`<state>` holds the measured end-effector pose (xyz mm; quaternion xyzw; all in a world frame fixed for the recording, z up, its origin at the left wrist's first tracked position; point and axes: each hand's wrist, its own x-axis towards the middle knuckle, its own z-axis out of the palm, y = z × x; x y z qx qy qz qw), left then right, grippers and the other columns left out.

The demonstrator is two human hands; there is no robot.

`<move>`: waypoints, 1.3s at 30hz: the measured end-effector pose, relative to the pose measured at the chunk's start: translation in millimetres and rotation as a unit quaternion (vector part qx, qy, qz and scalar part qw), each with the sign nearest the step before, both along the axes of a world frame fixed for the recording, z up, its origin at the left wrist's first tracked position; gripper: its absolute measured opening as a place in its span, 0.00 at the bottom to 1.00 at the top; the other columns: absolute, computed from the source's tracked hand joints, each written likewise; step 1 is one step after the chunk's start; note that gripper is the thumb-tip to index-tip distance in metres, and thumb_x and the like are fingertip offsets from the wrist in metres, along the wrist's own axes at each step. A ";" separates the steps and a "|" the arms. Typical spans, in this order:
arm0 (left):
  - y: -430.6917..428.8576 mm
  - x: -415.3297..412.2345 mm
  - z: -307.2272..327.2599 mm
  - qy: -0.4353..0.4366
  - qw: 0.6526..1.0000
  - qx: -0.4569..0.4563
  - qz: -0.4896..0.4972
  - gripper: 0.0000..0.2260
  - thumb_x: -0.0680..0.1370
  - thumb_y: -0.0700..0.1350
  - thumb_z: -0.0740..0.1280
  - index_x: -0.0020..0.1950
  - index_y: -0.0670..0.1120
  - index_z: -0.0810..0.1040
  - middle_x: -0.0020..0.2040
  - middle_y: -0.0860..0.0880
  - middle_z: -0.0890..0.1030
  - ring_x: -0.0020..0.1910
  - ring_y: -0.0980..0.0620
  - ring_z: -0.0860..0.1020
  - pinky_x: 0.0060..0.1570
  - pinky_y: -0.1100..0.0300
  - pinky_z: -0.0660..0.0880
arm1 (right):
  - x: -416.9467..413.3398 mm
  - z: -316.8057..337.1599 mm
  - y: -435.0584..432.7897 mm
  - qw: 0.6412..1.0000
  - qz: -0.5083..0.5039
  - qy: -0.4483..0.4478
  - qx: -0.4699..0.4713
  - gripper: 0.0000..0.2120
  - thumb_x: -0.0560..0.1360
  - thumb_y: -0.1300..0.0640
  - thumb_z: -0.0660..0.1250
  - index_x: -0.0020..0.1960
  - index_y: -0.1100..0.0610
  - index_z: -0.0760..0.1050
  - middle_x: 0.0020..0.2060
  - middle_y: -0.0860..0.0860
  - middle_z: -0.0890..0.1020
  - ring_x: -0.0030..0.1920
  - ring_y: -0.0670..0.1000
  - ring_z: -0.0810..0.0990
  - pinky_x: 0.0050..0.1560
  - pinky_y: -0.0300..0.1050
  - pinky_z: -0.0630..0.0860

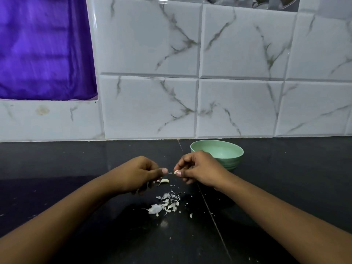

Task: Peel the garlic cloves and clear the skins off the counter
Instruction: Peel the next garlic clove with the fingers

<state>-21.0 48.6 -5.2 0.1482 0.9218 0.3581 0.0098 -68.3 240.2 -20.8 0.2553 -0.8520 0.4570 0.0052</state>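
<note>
Right hand (200, 169) pinches a skin fragment (175, 172); left hand (141, 174), fingers curled, apparently grips the garlic clove (164, 181). Peeling under way: skins (165, 203) still litter the counter (76, 168).

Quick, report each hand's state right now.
Left hand: fingers curled, thumb on forefinger; whether it holds anything cannot be told.
Right hand: pinching a small white garlic piece.
</note>
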 end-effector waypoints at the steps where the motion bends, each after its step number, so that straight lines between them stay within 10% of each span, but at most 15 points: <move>1: -1.8 -0.2 -0.5 0.025 0.999 -0.034 -0.008 0.16 0.77 0.52 0.67 0.33 0.44 0.76 0.26 0.51 0.77 0.23 0.54 0.74 0.24 0.64 0.68 | -1.1 -1.4 -0.1 0.999 -0.013 0.016 0.028 0.03 0.73 0.65 0.71 0.44 0.60 0.80 0.30 0.50 0.78 0.29 0.44 0.77 0.31 0.34 0.77; 6: -4.4 0.7 0.6 0.105 0.988 -0.103 -0.054 0.07 0.70 0.43 0.76 0.40 0.53 0.79 0.36 0.58 0.83 0.30 0.57 0.80 0.34 0.67 0.72 | -3.9 -8.2 -2.5 0.986 -0.036 0.082 0.138 0.03 0.73 0.62 0.71 0.47 0.58 0.81 0.28 0.42 0.77 0.21 0.39 0.73 0.27 0.29 0.70; 13: -9.6 -2.1 2.2 0.120 0.984 -0.130 -0.011 0.11 0.75 0.56 0.68 0.40 0.50 0.81 0.32 0.59 0.82 0.28 0.58 0.80 0.42 0.56 0.78 | -2.2 -8.0 -5.1 0.972 -0.024 0.136 0.192 0.06 0.70 0.62 0.73 0.46 0.57 0.84 0.32 0.45 0.79 0.25 0.31 0.73 0.30 0.26 0.67; 22: -9.5 -7.1 -5.5 0.080 0.975 -0.203 -0.034 0.09 0.75 0.55 0.69 0.39 0.51 0.80 0.35 0.56 0.83 0.32 0.61 0.81 0.45 0.59 0.77 | -2.1 -14.4 -10.1 0.937 -0.039 0.245 0.244 0.06 0.70 0.63 0.71 0.45 0.56 0.84 0.44 0.50 0.83 0.46 0.48 0.80 0.38 0.31 0.63; 30: -15.2 -6.7 -1.1 0.069 0.962 -0.260 -0.044 0.03 0.72 0.51 0.72 0.41 0.59 0.80 0.40 0.60 0.82 0.40 0.64 0.78 0.49 0.58 0.76 | -8.7 -9.7 2.6 0.989 -0.040 0.066 0.127 0.07 0.72 0.62 0.72 0.50 0.59 0.83 0.39 0.52 0.84 0.29 0.44 0.77 0.31 0.31 0.77; 39: -12.9 -3.8 1.2 0.038 0.956 -0.285 -0.053 0.07 0.73 0.52 0.72 0.50 0.57 0.80 0.48 0.62 0.81 0.46 0.65 0.78 0.52 0.62 0.75 | -7.3 -9.6 -4.5 0.972 -0.032 0.143 0.183 0.03 0.70 0.60 0.73 0.44 0.56 0.84 0.36 0.50 0.85 0.20 0.37 0.73 0.30 0.26 0.69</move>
